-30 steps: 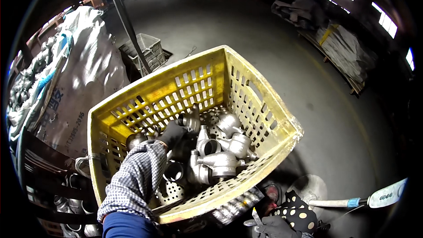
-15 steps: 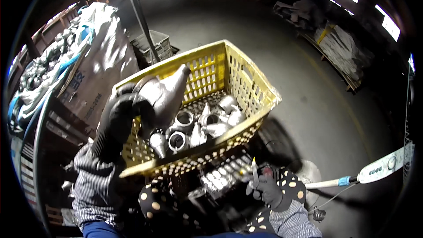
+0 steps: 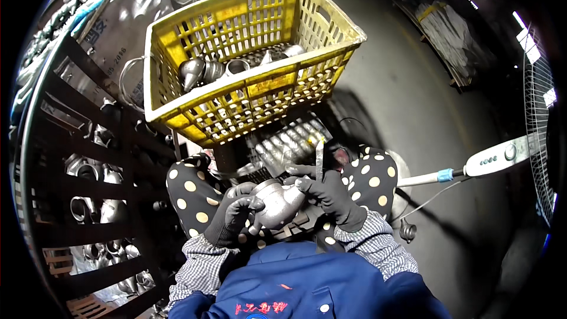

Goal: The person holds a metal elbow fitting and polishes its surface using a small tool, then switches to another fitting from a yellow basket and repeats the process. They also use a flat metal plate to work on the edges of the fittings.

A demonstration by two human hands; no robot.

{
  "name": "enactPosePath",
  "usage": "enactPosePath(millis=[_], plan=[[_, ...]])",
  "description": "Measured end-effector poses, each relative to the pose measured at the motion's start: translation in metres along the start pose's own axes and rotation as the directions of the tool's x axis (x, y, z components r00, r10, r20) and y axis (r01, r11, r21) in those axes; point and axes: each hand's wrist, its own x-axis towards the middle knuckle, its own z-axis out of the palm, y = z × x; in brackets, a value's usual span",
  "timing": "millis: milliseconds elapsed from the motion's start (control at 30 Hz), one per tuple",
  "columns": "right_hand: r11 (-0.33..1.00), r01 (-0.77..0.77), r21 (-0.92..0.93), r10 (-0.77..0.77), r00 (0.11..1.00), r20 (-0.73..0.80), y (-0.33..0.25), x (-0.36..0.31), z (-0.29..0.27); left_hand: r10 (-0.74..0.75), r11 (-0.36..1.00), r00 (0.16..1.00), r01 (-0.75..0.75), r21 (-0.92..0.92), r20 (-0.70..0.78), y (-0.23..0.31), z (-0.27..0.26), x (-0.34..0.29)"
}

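Observation:
Over my lap, my left hand [image 3: 236,213], in a dark glove, grips a rounded grey metal casting [image 3: 276,205] by its left side. The casting has a round collar on top and a small stub low on its left. My gloved right hand [image 3: 332,196] is closed around a slim pale stick with a yellow tip [image 3: 319,159], which points up and away from me. Fingers of that hand also touch the right end of the casting. A yellow slatted plastic crate [image 3: 254,89] stands just beyond, holding several similar metal castings [image 3: 238,67].
A dark slatted rack [image 3: 88,192] with more castings rises at my left. Beneath the crate's near side lies a row of shiny pale bars [image 3: 289,145]. A fan [image 3: 540,124] and its pale pole [image 3: 422,178] stand at right. Covered goods [image 3: 452,38] lie on a pallet beyond.
My left hand has brought the casting out of the crate and down to my lap. My right hand has moved left to meet it, still holding the stick. The view has tilted down.

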Motion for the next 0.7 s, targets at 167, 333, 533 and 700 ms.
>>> enactPosePath(millis=[167, 333, 533, 700], plan=[[0.971, 0.162, -0.174, -0.174, 0.983, -0.054, 0.015, -0.011, 0.001, 0.125, 0.95, 0.991, -0.134, -0.284, -0.049, -0.03, 0.006, 0.004], [0.905, 0.255, -0.341, -0.261, 0.965, 0.027, 0.012, -0.018, 0.007, 0.149, 0.974, 0.986, -0.159, -0.162, -0.069, -0.039, 0.003, 0.0], [0.858, 0.313, -0.407, -0.283, 0.95, 0.134, 0.006, -0.013, 0.009, 0.167, 0.984, 0.985, -0.169, 0.062, 0.046, -0.041, -0.016, 0.0], [0.852, 0.253, -0.458, -0.201, 0.967, 0.159, -0.007, -0.008, 0.003, 0.11, 0.98, 0.986, -0.129, 0.149, 0.128, -0.034, -0.008, 0.001]])
